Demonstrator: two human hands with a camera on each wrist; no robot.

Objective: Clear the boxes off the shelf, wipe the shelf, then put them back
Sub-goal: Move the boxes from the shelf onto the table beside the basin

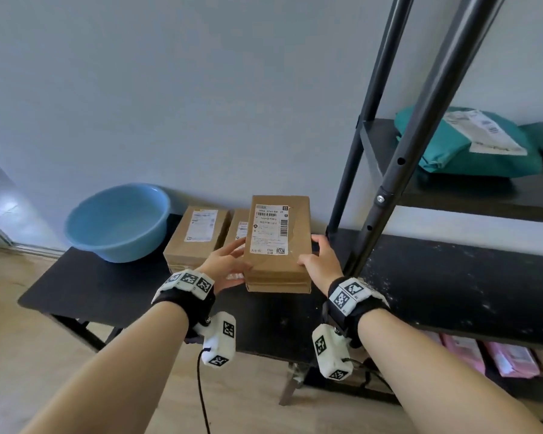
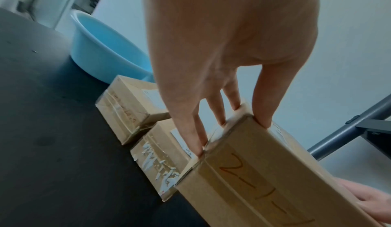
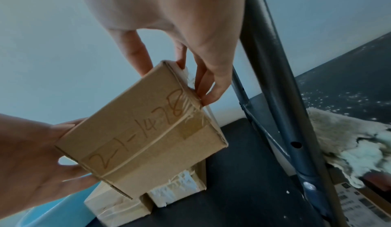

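From the head view, a cardboard box (image 1: 278, 242) with a white shipping label on top is held in the air between both hands, above the black table (image 1: 85, 286) and just left of the black shelf post (image 1: 389, 183); the left hand (image 1: 224, 266) grips its left side and the right hand (image 1: 318, 260) grips its right side, fingers curled round the edges. Two more boxes (image 1: 196, 238) lie side by side on the table behind it, next to a blue basin (image 1: 118, 222). The dusty black shelf (image 1: 452, 283) stretches to the right, with teal parcels (image 1: 464, 145) on the level above and pink packets (image 1: 508, 358) below. In the left wrist view, the left hand's fingers (image 2: 264, 100) press the box's (image 2: 253, 172) upper edge, thumb on top, and the basin (image 2: 99, 50) sits beyond the two boxes (image 2: 135, 111) on the table. In the right wrist view, the right hand's fingers (image 3: 211, 80) pinch the taped end of the box (image 3: 143, 135), which bears orange handwriting, while the left hand (image 3: 31, 163) cups the other end; a white cloth (image 3: 349, 138) lies on the shelf past the post (image 3: 275, 96)
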